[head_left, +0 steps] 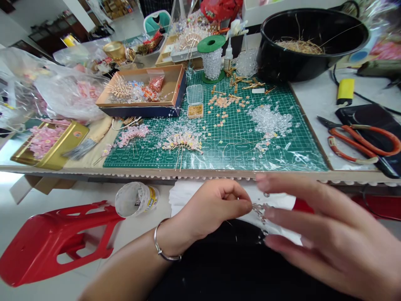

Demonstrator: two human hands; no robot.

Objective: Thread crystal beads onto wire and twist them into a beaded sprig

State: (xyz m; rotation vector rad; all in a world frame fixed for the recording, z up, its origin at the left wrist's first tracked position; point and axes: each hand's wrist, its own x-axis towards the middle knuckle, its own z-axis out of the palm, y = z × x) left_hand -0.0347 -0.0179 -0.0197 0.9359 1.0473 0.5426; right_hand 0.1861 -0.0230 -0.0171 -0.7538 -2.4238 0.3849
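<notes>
My left hand (pixel 213 209), wearing a silver bangle (pixel 166 241), is pinched shut on a thin wire strung with clear crystal beads (pixel 259 211). The beads hang just beyond my fingertips, over a sheet of white tissue paper (pixel 188 192) lying on my black-clothed lap. My right hand (pixel 316 225) is blurred, with its fingers spread and extended toward the beads from the right. I cannot see it touching them. The wire's far end is too thin to follow.
Past the table edge (pixel 163 172), a green cutting mat (pixel 250 154) holds scattered beads, gold tubes and beaded sprays. Around it are a bead box (pixel 140 90), black basin (pixel 313 46), orange-handled pliers (pixel 357 142) and gold tin (pixel 52 144). A red stool (pixel 56 242) lies on the floor at left.
</notes>
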